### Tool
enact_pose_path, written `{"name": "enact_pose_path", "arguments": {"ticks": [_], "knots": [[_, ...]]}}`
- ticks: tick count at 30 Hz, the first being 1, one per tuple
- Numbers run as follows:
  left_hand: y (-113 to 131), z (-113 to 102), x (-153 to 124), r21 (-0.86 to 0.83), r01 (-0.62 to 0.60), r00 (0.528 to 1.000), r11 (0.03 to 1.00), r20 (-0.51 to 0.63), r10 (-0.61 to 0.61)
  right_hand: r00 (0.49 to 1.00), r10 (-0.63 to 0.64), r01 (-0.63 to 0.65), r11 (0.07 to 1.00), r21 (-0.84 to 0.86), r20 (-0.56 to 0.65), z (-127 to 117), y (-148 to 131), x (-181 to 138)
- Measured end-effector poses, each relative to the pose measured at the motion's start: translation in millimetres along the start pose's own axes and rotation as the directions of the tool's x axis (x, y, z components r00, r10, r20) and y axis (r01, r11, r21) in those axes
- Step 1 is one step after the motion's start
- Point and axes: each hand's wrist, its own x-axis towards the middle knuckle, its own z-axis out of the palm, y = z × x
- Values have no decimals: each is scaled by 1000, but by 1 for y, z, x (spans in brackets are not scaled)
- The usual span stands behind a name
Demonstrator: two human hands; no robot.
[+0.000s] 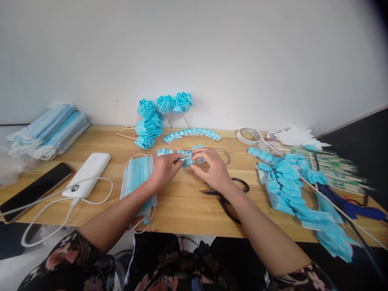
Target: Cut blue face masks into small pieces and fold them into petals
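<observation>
Between my two hands is a pleated blue strip point(186, 161) that looks like face-mask material. My left hand point(166, 169) pinches it from the left, thumb against fingers. Thumb and fingertips of my right hand point(214, 167) grip its right side. Part of the strip shows behind my left hand, and the fingers hide some of it. A whole blue face mask point(138, 178) lies under my left forearm. Black-handled scissors point(226, 198) rest partly beneath my right wrist. Just beyond my hands, a folded blue strip point(192, 134) curves along the table.
Blue flowers on sticks point(148, 125) lean and lie by the wall. At left are stacked masks point(50, 129), a phone point(36, 192) and a cabled power bank point(87, 173). Rightward are a tape roll point(247, 136), more pleated blue strips point(285, 182), wrapped sticks point(336, 165) and a blue-handled tool point(354, 208).
</observation>
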Motion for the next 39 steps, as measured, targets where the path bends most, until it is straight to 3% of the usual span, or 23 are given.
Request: {"name": "enact_pose_path", "arguments": {"ticks": [10,17,23,27,32,35,39], "knots": [[-1,3,-4,79,-59,997,995,44,55,991,-60,71,993,-95,115,4,6,-2],[-1,7,-7,59,-216,975,975,64,212,976,-62,119,955,-272,207,8,8,-5],[4,4,-7,-53,-6,998,999,63,10,964,3,103,917,-386,265,8,4,-6],[6,4,-5,-108,69,994,992,97,-59,966,24,59,949,-310,258,7,6,-7],[4,3,0,-243,197,979,950,98,-178,960,194,-148,964,-220,204,9,6,-6],[1,3,1,-359,263,965,895,112,-239,938,292,-289,956,-47,187,9,2,-5],[-4,2,4,-517,319,945,794,110,-308,905,413,-426,880,212,105,10,1,-3]]}}
